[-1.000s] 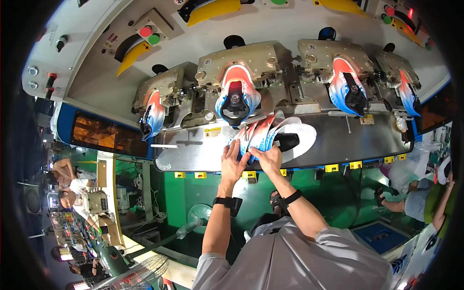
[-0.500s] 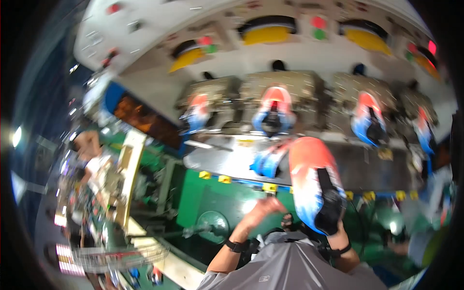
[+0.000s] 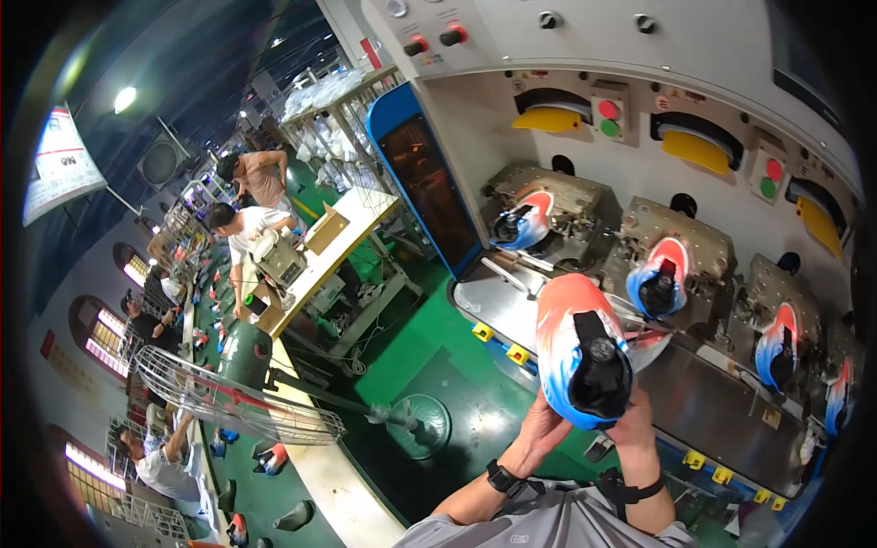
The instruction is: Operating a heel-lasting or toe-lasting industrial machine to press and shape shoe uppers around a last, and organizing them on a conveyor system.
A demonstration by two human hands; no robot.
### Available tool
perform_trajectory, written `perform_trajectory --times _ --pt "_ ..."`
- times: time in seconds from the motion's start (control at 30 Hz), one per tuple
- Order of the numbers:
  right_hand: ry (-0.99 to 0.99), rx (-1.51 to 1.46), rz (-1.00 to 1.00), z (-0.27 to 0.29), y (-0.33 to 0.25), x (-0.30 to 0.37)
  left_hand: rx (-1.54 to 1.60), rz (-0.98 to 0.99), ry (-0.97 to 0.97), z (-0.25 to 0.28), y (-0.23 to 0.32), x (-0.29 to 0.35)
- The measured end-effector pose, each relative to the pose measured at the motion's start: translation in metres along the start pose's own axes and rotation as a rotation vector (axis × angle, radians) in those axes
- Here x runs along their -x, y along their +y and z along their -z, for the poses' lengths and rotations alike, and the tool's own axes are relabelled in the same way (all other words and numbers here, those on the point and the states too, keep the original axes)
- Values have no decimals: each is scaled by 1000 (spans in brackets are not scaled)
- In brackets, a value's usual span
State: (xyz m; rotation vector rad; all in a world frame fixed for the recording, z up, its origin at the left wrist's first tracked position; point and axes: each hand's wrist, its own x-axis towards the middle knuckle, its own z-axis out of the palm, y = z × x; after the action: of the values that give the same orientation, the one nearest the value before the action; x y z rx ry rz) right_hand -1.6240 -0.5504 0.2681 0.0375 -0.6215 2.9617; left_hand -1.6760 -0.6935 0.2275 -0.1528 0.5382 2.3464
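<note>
In front of me I hold up a shoe upper [image 3: 577, 315], red at the toe, white in the middle and blue around a black collar. My left hand [image 3: 545, 426] grips its lower left side, fingers partly hidden behind it. My right hand [image 3: 634, 422] is closed on its right side near the heel. Similar uppers sit on the machine's stations: one at the left [image 3: 523, 222], another in the middle [image 3: 660, 278] and one to the right [image 3: 776, 347]. Behind the held upper, a reddish shape [image 3: 650, 345] on the metal shelf is mostly covered.
The machine's steel shelf [image 3: 722, 393] runs along its front, with yellow clips [image 3: 694, 459] below. Red and green buttons [image 3: 609, 119] and yellow guards [image 3: 548, 120] are above. A caged fan [image 3: 247, 397] stands left, by a long bench [image 3: 343, 479]. Other people work farther off.
My view has swung left, so the machine now lies farther right. My left hand, free before, has come to the upper. My right hand still holds it.
</note>
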Motion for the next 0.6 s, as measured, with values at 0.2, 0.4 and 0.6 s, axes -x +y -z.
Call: perform_trajectory --times 0.2,0.4,0.6 --pt "281 772 539 -83 34 -50 152 -152 -268 27 106 -23" --pt "-187 1673 1050 -121 76 -78 145 -200 -158 26 157 -35" --pt "-110 1679 921 -135 86 -100 46 -247 -58 47 179 -40"
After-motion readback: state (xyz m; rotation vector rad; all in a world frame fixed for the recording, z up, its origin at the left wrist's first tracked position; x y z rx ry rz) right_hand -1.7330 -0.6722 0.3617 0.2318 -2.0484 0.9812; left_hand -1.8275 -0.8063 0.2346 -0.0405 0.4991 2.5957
